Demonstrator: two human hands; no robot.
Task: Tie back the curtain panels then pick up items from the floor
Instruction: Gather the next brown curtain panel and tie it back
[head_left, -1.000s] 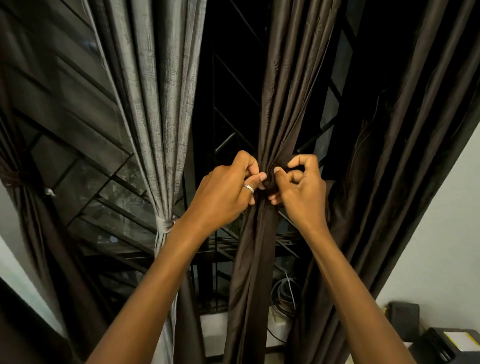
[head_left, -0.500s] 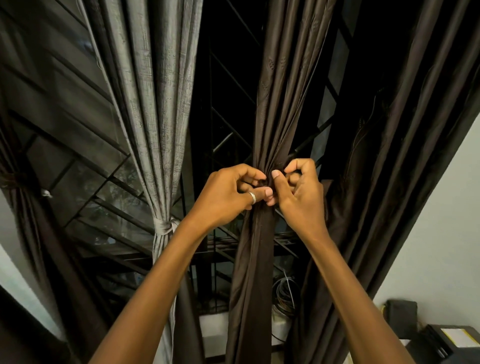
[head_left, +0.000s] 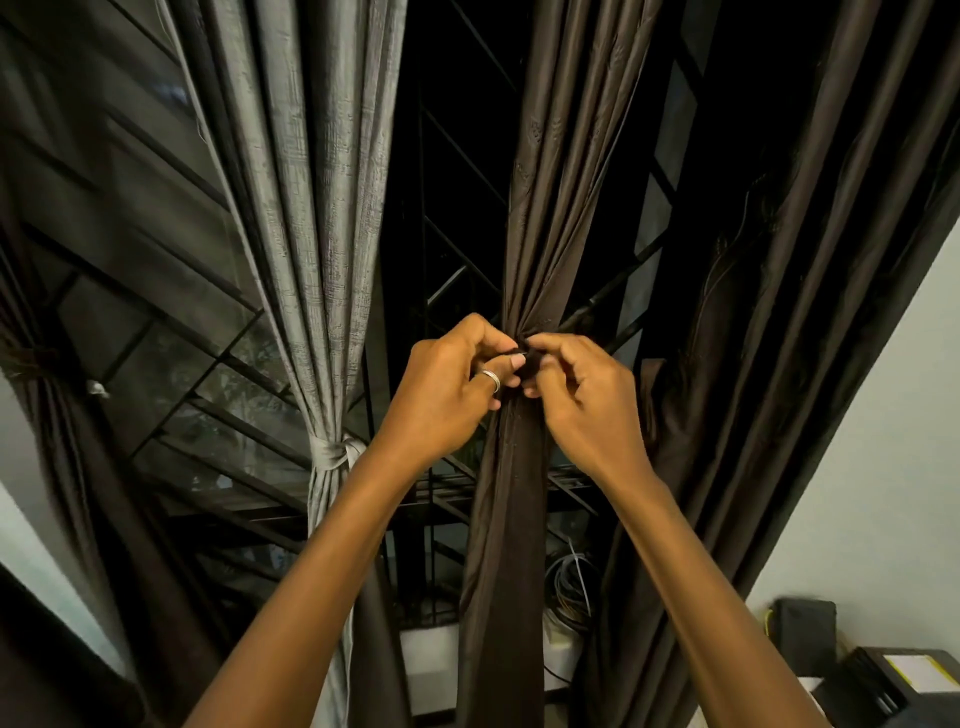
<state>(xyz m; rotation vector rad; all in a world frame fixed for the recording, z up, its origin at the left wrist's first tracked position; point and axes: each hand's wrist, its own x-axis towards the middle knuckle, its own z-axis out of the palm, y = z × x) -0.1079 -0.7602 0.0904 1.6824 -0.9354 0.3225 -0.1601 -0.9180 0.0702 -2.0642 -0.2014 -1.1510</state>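
While in both hands (head_left: 447, 395) (head_left: 587, 410) (pinched), curtain (head_left: 550, 208).

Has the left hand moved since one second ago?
No. The left hand stays at the same spot, up and right of the grey curtain's tie, still pinching the brown curtain.

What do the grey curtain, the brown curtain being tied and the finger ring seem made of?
The grey curtain looks like woven cloth, perhaps linen-look polyester, mostly matt: a crosshatched slub texture shows. The brown curtain looks smoother, satin-like, probably synthetic: soft highlights run along its folds. The ring is pale polished metal, silver-coloured; which metal cannot be told.
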